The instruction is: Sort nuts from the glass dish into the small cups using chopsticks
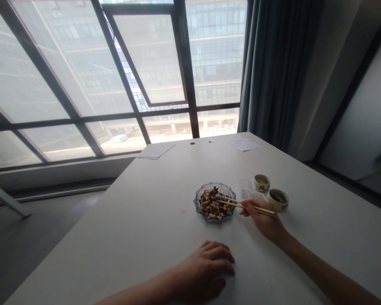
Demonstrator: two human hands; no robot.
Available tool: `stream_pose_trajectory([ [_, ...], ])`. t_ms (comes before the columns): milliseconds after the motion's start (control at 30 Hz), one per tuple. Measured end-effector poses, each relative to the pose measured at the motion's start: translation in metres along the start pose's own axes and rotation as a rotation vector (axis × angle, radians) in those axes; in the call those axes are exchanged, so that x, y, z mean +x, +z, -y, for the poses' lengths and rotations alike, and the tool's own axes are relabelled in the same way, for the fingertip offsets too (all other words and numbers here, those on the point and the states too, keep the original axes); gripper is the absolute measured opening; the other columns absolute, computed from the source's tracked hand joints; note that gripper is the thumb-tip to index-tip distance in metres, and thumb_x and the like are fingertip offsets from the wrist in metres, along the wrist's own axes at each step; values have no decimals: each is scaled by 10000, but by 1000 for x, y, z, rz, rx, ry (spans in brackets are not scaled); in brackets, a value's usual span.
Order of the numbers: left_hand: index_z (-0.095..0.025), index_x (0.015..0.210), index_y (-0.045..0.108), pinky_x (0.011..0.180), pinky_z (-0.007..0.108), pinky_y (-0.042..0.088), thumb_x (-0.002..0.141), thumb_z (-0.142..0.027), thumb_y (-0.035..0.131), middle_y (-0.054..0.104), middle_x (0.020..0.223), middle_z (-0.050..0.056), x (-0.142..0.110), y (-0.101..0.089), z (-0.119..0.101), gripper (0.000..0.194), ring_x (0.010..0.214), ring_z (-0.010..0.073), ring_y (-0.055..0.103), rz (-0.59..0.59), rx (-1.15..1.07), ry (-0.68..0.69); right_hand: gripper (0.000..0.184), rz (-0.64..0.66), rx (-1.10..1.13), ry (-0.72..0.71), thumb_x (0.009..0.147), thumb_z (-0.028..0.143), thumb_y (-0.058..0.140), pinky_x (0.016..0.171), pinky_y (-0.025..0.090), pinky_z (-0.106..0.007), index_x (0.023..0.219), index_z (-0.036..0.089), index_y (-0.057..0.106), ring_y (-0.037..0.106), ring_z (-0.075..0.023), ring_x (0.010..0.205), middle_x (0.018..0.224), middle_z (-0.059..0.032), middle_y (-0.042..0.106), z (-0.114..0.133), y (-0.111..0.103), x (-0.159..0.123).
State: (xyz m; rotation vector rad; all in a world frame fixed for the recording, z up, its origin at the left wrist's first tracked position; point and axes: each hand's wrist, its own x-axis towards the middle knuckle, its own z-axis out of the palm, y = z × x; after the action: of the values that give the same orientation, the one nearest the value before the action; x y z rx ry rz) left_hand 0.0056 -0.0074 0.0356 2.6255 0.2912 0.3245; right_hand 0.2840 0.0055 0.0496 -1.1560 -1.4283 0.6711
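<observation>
Chopsticks (230, 203) pinched in this person's right hand (268, 222), tips right at a pile of brown and pale nutty-looking bits (209, 204) in a glass bowl (197, 202) on the white table (146, 220). Left hand (206, 264) is just chilling palm-down, fingers loosely spread. Two little cups (281, 199) sit just past the right hand, btw.

Daylight floods the windows (149, 59), glare washing them pale; the curtain (269, 72) sits dim, soft shadow beneath the left hand (208, 267).
</observation>
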Motion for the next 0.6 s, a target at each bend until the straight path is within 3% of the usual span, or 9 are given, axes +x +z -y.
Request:
stream_pose_trajectory([
  [167, -288, 1234, 635, 1186, 394, 406, 938, -207, 679, 692, 1353, 40, 0, 3, 1, 309, 1356, 254, 583, -28, 8, 5, 415, 30, -43, -6, 1017, 560, 618, 656, 638, -325, 889, 202, 784, 770, -227, 696, 777, -69, 784, -10, 3, -1],
  [333, -293, 1245, 624, 1194, 385, 396, 940, -208, 683, 686, 1367, 35, 0, 3, 1, 322, 1363, 248, 576, -22, 11, 8, 409, 40, 25, -14, 1017, 552, 624, 695, 681, -370, 993, 199, 830, 803, -265, 819, 955, -114, 824, -16, 4, -4],
  [600, -289, 1244, 625, 1196, 368, 390, 933, -204, 682, 690, 1361, 32, -1, 3, 2, 328, 1362, 237, 577, -28, 2, 17, 462, -82, 109, 59, 980, 597, 665, 720, 705, -398, 989, 167, 832, 828, -298, 821, 908, -138, 838, -25, 9, -6],
])
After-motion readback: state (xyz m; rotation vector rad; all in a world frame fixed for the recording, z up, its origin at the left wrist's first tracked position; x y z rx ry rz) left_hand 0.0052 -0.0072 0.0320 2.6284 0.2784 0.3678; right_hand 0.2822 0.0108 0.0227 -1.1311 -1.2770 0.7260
